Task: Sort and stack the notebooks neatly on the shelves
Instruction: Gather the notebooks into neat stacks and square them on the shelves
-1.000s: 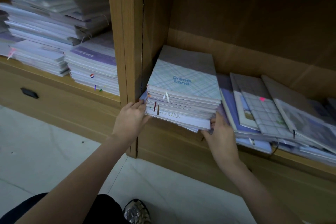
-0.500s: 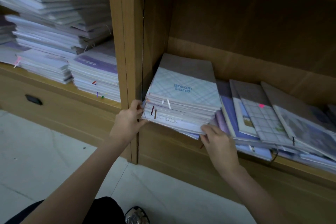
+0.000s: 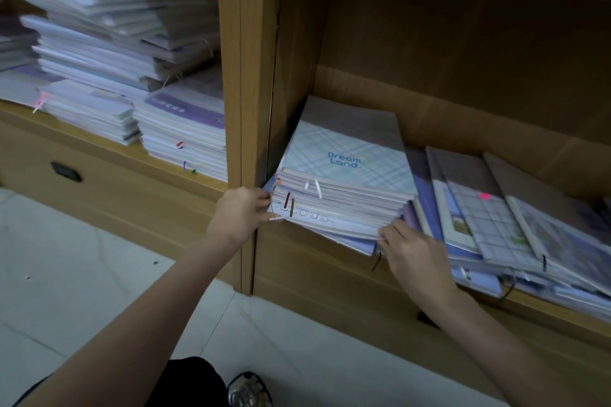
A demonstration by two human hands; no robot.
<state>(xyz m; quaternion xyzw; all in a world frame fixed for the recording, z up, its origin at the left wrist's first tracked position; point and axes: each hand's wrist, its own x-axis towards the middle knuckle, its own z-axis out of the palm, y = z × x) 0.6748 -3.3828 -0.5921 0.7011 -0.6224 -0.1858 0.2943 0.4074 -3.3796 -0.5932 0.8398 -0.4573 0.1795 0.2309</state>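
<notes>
Wooden shelving (image 3: 251,82) is holding notebook piles; the plaid-topped stack (image 3: 344,188) is sitting at the right bay's near-left corner. Left hand (image 3: 239,213) is gripping its left edge, right hand (image 3: 413,254) apparently pinching its lower sheets.

— What surrounds the wooden upright (image 3: 243,76)?
— Dim shelf bays open on both sides of it. Pale floor tiles (image 3: 82,274) spread below it, and a dark drawer pull (image 3: 66,172) sits lower left.

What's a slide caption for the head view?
Both hands, left and right, grip a notebook stack on the shelf.
</notes>
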